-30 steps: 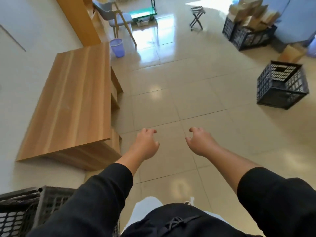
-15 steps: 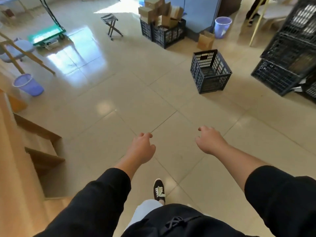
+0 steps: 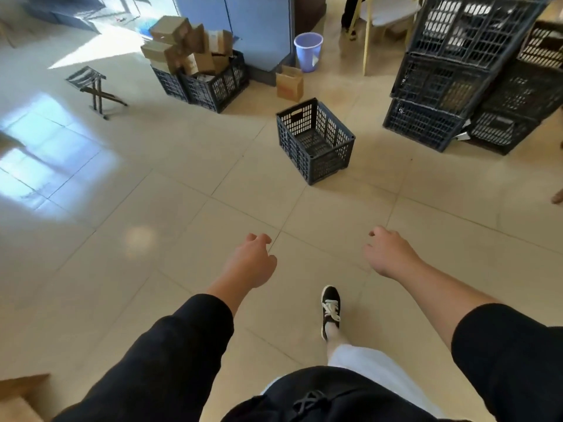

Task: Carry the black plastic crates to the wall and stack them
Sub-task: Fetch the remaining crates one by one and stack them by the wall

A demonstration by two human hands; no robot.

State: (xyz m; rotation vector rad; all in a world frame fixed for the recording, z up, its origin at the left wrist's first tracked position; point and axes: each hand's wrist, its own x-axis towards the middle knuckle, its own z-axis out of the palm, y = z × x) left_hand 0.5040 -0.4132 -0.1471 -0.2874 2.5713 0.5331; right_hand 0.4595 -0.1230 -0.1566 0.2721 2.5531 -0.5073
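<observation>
Head view of a tiled floor [image 3: 189,233], with both bare forearms reaching forward out of black sleeves. The left hand [image 3: 251,263] is hanging over the floor with its fingers loosely curled and is grasping nothing. The right hand [image 3: 388,254] is likewise hanging free, fingers bent inward, and is carrying nothing. A black shoe with white laces [image 3: 330,310] is stepping on the tiles between the two arms, below a white trouser leg [image 3: 365,365].

An empty black plastic crate [image 3: 316,141] is standing upright and alone on the floor, ahead of the hands and well apart from them. To the far right, a stack of black crates [image 3: 441,86] is rising in several tiers, with a second stack just beside it. At upper centre-left, two further crates filled with cardboard boxes [image 3: 195,53] are sitting side by side against a blue cabinet [image 3: 259,28]. A light purple bin [image 3: 308,51] is standing near the cabinet's corner, and a brown paper bag [image 3: 289,83] is resting just in front of it. A small folding stool [image 3: 91,86] is standing on the left, near a patch of sunlight. A wooden edge [image 3: 21,397] is showing at the lower left corner
</observation>
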